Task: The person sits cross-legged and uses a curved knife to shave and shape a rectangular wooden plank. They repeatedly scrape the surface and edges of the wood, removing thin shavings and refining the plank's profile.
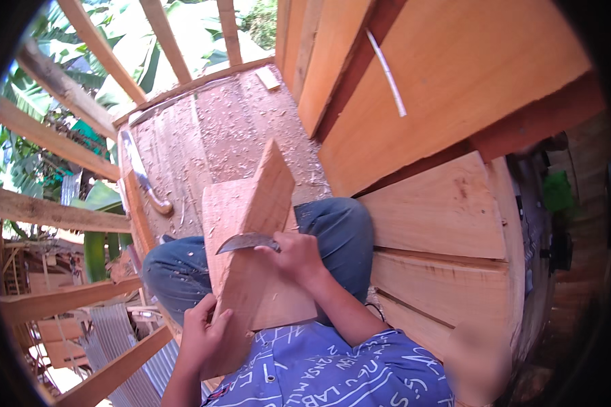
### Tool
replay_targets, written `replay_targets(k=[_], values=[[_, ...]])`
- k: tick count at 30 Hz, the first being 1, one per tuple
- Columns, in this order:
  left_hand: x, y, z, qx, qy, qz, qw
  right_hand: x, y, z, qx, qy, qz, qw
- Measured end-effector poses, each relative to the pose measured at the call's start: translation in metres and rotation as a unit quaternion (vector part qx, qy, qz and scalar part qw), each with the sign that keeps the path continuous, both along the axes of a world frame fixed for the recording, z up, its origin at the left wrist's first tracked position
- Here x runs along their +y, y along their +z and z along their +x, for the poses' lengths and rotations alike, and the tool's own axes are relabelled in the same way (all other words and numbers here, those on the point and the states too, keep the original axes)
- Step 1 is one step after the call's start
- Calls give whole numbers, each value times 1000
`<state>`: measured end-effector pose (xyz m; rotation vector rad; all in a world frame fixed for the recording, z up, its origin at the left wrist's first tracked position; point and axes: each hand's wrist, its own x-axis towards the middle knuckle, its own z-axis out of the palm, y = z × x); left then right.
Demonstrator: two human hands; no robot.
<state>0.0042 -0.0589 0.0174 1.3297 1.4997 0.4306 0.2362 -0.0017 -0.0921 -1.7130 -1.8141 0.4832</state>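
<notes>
Long brown wooden plank [242,285] looks stiff, best edge-held where left hand [208,327] grips, right hand [299,258] ahead holding curved grey knife [243,241].

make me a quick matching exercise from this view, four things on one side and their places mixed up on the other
Things:
1. curved knife
2. long tool with a brown handle
3. pale yellow block
4. left hand

Places:
A. at the far end of the shavings-strewn floor
B. at the edge of the slanted plank
C. in the right hand
D. on the floor beside the left railing

Pairs: 1-C, 2-D, 3-A, 4-B
</notes>
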Motion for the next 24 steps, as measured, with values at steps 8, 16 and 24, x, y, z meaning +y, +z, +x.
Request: replay_targets(k=[8,16,24], values=[[-9,-7,7,-46,-5,49,998,32,-17,52,237,-184,-172,938],[-3,5,-8,14,-2,27,1000,3,15,3,136,-22,-139,981],[-13,2,-18,27,3,29,999,-10,15,-31,52,46,-91,993]])
